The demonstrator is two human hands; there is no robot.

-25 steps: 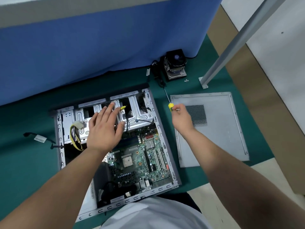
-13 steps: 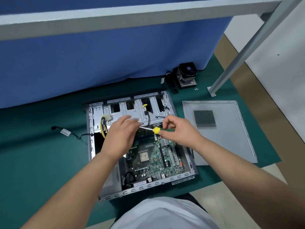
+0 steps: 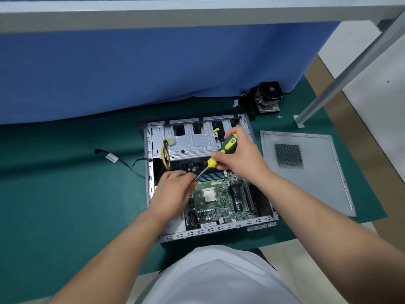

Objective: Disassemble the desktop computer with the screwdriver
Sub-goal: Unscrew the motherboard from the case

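Screwdriver [image 3: 221, 153] sits over the open case [image 3: 210, 230], slanting down and left from its green-yellow handle to a tip above the board's [image 3: 215, 201] upper left part, near the blue memory slots. My right hand [image 3: 237, 160] holds the handle, fingers wrapped round it. My left hand [image 3: 175, 189] is at the shaft's lower end, fingers pinched together on or right at the metal; I cannot tell whether they grip the shaft or something small at the tip.

Case lies on its side on the green tabletop [image 3: 65, 205], open face up. Inside it: board with a bare square chip [image 3: 209, 195] in its middle; above the board a metal drive cage [image 3: 192, 141]; a yellow wire bundle [image 3: 166, 153] with a white plug at the cage's left end.

Right of the case, apart from it: the removed side panel [image 3: 315, 187], flat, mesh vent patch in its upper half. Beyond the case's far right corner: a cooler [image 3: 268, 97] with fan, against the blue partition [image 3: 153, 69]. A couple of tiny screws [image 3: 279, 116] just right of the cooler. Left of the case: a black cable [image 3: 122, 160] with a white tag, running to the case's left wall.
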